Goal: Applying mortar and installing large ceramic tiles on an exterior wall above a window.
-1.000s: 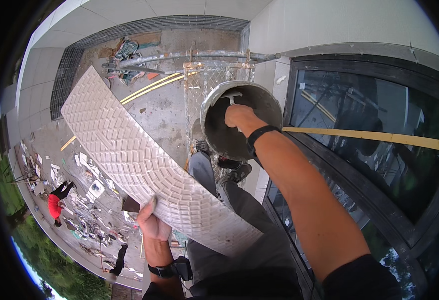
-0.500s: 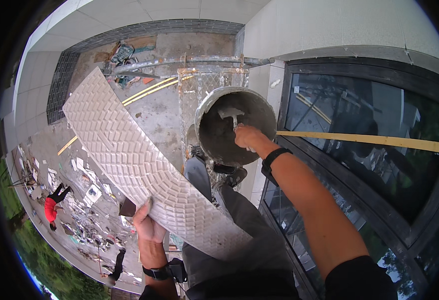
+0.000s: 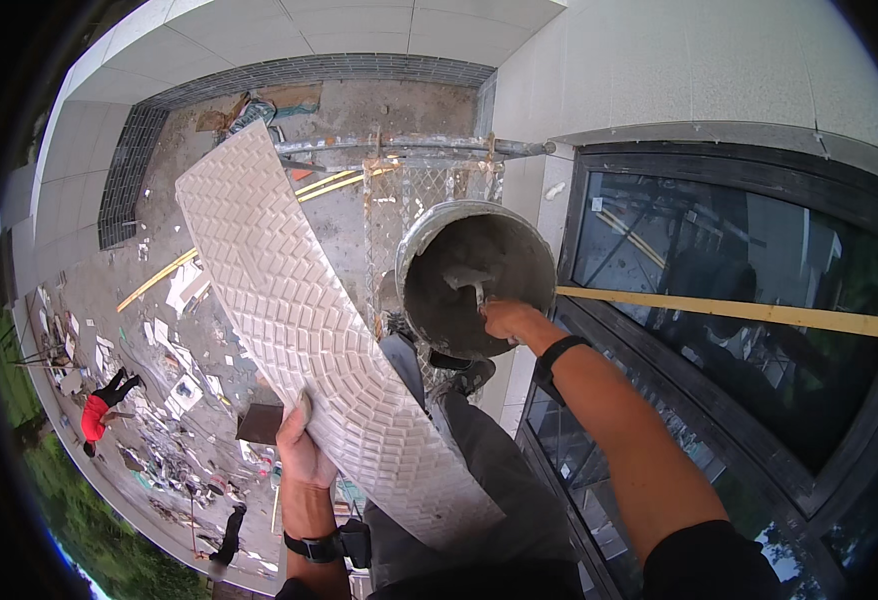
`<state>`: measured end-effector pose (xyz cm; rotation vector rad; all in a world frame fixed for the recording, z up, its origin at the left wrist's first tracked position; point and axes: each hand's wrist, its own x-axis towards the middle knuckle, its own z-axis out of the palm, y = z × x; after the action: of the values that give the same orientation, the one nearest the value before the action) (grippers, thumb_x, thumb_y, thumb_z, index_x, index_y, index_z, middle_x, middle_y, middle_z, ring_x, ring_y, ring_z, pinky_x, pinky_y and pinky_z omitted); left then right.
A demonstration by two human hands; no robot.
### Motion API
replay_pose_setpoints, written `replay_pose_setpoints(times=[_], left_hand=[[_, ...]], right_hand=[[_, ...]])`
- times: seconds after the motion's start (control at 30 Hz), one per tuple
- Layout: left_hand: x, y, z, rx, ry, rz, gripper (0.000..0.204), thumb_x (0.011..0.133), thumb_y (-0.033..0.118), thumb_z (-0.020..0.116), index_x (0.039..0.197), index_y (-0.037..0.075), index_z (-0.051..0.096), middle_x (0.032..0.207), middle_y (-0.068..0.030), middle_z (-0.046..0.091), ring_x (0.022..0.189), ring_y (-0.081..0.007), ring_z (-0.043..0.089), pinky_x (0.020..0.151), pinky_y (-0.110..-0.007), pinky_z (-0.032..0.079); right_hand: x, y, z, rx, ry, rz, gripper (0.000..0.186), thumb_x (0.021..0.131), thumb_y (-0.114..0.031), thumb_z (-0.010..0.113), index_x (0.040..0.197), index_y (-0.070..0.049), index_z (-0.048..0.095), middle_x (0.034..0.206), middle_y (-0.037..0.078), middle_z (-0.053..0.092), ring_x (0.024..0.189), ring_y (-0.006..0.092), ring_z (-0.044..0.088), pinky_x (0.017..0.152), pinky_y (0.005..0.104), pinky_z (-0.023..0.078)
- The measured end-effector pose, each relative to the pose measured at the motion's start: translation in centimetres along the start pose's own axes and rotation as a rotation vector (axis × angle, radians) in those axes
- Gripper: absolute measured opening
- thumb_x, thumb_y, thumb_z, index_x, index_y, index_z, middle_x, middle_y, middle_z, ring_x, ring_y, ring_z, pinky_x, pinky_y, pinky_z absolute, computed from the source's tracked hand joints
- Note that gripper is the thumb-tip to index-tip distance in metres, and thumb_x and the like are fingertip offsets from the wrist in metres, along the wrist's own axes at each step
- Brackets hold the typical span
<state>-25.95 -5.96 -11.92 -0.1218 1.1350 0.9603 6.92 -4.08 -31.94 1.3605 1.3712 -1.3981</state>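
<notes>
My left hand [image 3: 309,445] is closed on the lower left edge of a long white slab [image 3: 299,300] with a ridged, brick-like pattern, held tilted across my legs. To its right, a round bucket [image 3: 424,225] contains grey wet mortar [image 3: 439,320]. My right hand [image 3: 509,325] reaches into it, closed on the handle of a trowel [image 3: 469,278] whose pale blade lies in the mortar. My feet [image 3: 469,380] are beside and below the bucket on a metal mesh platform [image 3: 384,200], partly hidden by slab and bucket.
Scaffold rail [image 3: 419,145] beyond the platform; dark-framed window [image 3: 719,380] at right, crossed by a wooden batten [image 3: 719,310]; pale wall [image 3: 679,70]. Far below, debris [image 3: 174,380], planks [image 3: 149,285], a person in red [image 3: 97,410] and another in dark clothes [image 3: 224,540].
The slab's far end has swung right. My right hand and trowel have shifted down and right within the view, as has the bucket. The left hand still grips the slab.
</notes>
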Motion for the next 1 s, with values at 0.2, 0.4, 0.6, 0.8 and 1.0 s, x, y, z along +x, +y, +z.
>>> replay_pose_setpoints(times=[0.2, 0.4, 0.6, 0.8, 1.0], left_hand=[[1.7, -0.4, 1.4, -0.041, -0.049, -0.026, 0.062, 0.090, 0.028, 0.056, 0.140, -0.002, 0.036, 0.136, -0.0191, 0.049, 0.121, -0.0334, 0.052, 0.105, -0.045, 0.040], [1.6, -0.3, 2.0, -0.069, -0.011, -0.022, 0.055, 0.093, 0.028, 0.052, 0.137, -0.003, 0.040, 0.134, -0.0200, 0.052, 0.118, -0.0333, 0.054, 0.103, -0.044, 0.042], [1.3, -0.2, 2.8, -0.084, -0.012, -0.004, 0.057, 0.092, 0.028, 0.053, 0.137, -0.004, 0.040, 0.134, -0.0196, 0.052, 0.119, -0.0329, 0.054, 0.103, -0.044, 0.041], [3.9, -1.0, 4.4, -0.086, -0.062, -0.001, 0.059, 0.091, 0.027, 0.055, 0.139, -0.003, 0.038, 0.135, -0.0192, 0.050, 0.120, -0.0327, 0.053, 0.104, -0.045, 0.041], [3.3, 0.1, 2.8, -0.039, 0.029, -0.049, 0.062, 0.087, 0.027, 0.061, 0.138, -0.001, 0.040, 0.136, -0.0170, 0.050, 0.122, -0.0320, 0.051, 0.105, -0.044, 0.039]], right_hand=[[4.8, 1.3, -4.5, 0.112, 0.191, 0.229, 0.040, 0.087, -0.014, 0.051, 0.124, 0.002, 0.052, 0.115, 0.014, 0.065, 0.103, 0.0284, 0.065, 0.083, 0.0419, 0.054], [5.0, -1.2, 2.7, 0.054, -0.048, 0.183, 0.041, 0.085, -0.013, 0.051, 0.125, -0.002, 0.054, 0.123, 0.015, 0.059, 0.098, 0.0310, 0.066, 0.078, 0.0437, 0.053], [1.6, 0.2, -4.4, 0.428, -0.005, 0.144, 0.034, 0.083, -0.010, 0.049, 0.116, 0.000, 0.051, 0.088, 0.017, 0.062, 0.063, 0.0277, 0.064, 0.048, 0.0424, 0.046], [10.4, 5.0, 4.7, 0.075, 0.124, 0.137, 0.051, 0.083, -0.011, 0.049, 0.131, 0.006, 0.046, 0.124, 0.020, 0.057, 0.120, 0.0331, 0.054, 0.096, 0.0431, 0.047], [1.7, -0.7, -1.9, 0.517, -0.241, 0.107, 0.031, 0.081, -0.012, 0.051, 0.104, 0.007, 0.059, 0.094, 0.020, 0.067, 0.086, 0.0327, 0.069, 0.067, 0.0464, 0.054]])
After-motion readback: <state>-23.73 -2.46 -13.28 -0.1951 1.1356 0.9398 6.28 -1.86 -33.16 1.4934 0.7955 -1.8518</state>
